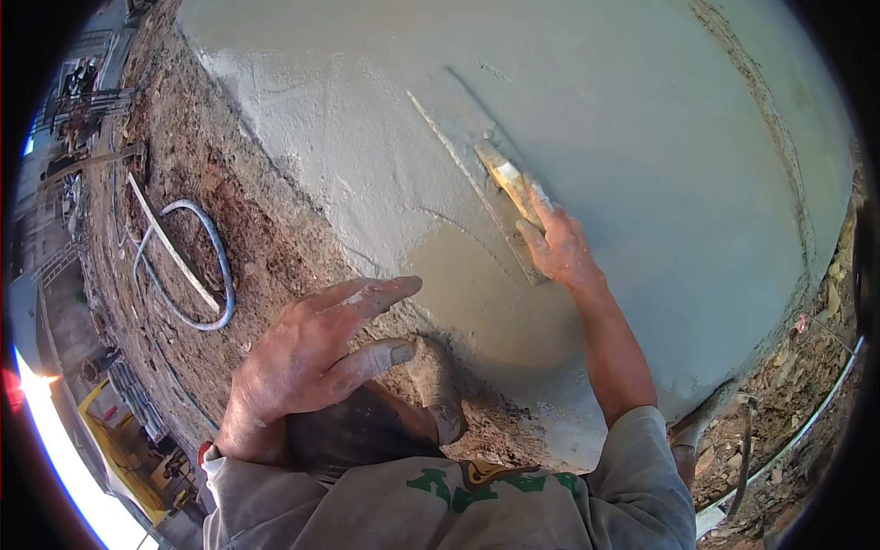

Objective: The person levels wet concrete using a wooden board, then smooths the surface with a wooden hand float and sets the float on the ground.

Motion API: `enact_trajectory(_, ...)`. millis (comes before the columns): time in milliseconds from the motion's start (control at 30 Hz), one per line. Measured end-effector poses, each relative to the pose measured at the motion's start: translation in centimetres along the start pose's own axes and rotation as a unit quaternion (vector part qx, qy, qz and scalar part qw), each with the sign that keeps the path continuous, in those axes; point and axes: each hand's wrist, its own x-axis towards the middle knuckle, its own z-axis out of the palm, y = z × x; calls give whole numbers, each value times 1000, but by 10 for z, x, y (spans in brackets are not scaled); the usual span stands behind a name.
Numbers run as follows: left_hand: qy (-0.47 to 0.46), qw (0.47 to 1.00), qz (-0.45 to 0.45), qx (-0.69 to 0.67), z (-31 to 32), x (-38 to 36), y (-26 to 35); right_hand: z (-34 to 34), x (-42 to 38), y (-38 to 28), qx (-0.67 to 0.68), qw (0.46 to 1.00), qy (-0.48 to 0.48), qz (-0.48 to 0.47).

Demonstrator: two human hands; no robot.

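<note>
Wrapped round the handle of a finishing trowel [466, 167], my right hand [561, 246] presses toward wet grey concrete [632, 183]. The trowel's long blade lies flat on the concrete, smeared with the same grey paste, and its handle looks yellowish with a pale patch. My left hand [321, 348] is raised over the slab's near left edge, fingers stretched out and thumb apart, holding nothing. Grey paste coats its fingertips. The fingers of my right hand are partly hidden behind the handle.
Rough brown soil [275, 238] borders the slab on the left. On it lie a looped blue hose [225, 266] and a pale wooden strip [170, 243]. A raised line [761, 101] runs along the slab's right side. At lower right, a light pipe [807, 431] crosses leafy ground.
</note>
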Motion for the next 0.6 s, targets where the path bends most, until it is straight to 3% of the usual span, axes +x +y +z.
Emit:
enact_trajectory(67,7,1000,-15,13,7,-6,8,3,-11,-18,-68,990,-124,12)
enact_trajectory(267,2,995,-97,0,40,-37,63,-18,-71,-1,-79,951,-279,-108)
enact_trajectory(367,20,991,-133,25,71,-64,96,-32,-118,49,-103,930,-240,-259)
enact_trajectory(400,29,987,-154,46,80,-74,109,-49,-128,50,-116,913,-312,-234)
enact_trajectory(467,33,981,-180,62,101,-83,135,-71,-157,69,-125,894,-325,-282)
enact_trajectory(567,70,978,-186,56,133,-87,171,-100,-197,110,-147,865,-418,-237)
enact_trajectory(600,83,980,-176,48,147,-85,178,-108,-214,124,-159,864,-406,-251)
